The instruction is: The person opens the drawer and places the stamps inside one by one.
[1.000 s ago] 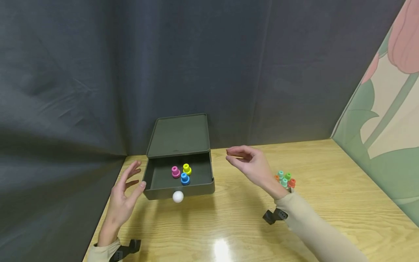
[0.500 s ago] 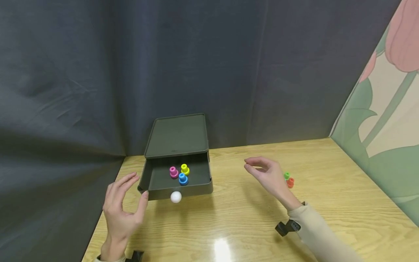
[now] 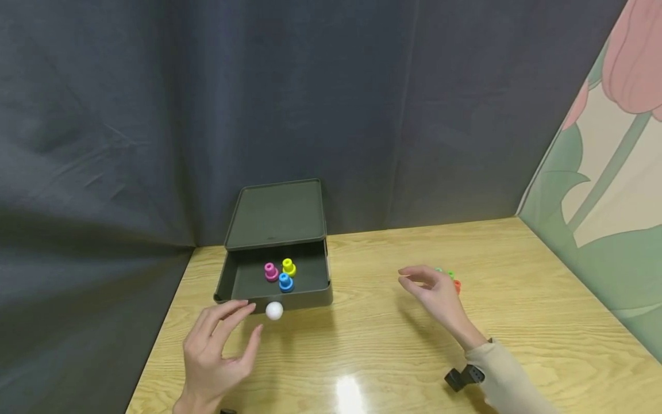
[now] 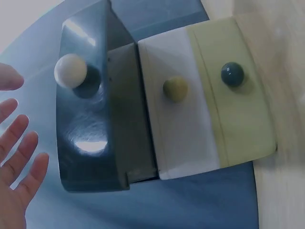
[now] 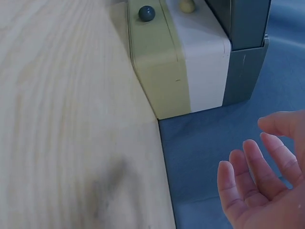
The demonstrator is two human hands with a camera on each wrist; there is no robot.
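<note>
The dark top drawer (image 3: 310, 298) of a small drawer unit (image 3: 276, 214) is pulled out. Inside it stand a pink peg (image 3: 271, 272), a yellow peg (image 3: 289, 267) and a blue peg (image 3: 285, 282), each flared at the base. My left hand (image 3: 217, 351) is just left of the drawer's white knob (image 3: 274, 311), fingers and thumb spread apart, touching nothing; the left wrist view also shows a gap between fingers and knob (image 4: 70, 70). My right hand (image 3: 431, 293) hovers over the table to the right, fingers loosely bent, holding nothing.
Several small coloured pegs (image 3: 457, 286) lie behind my right hand, partly hidden. Below the open drawer, a white drawer (image 4: 183, 133) and a yellow-green drawer (image 4: 243, 119) are closed. A dark curtain (image 3: 362, 115) hangs behind the wooden table (image 3: 372, 328); a flowered panel (image 3: 595, 230) stands right.
My left hand has moved right and toward me, from the drawer's left corner to near the white knob. My right hand has drawn back to the right, away from the drawer.
</note>
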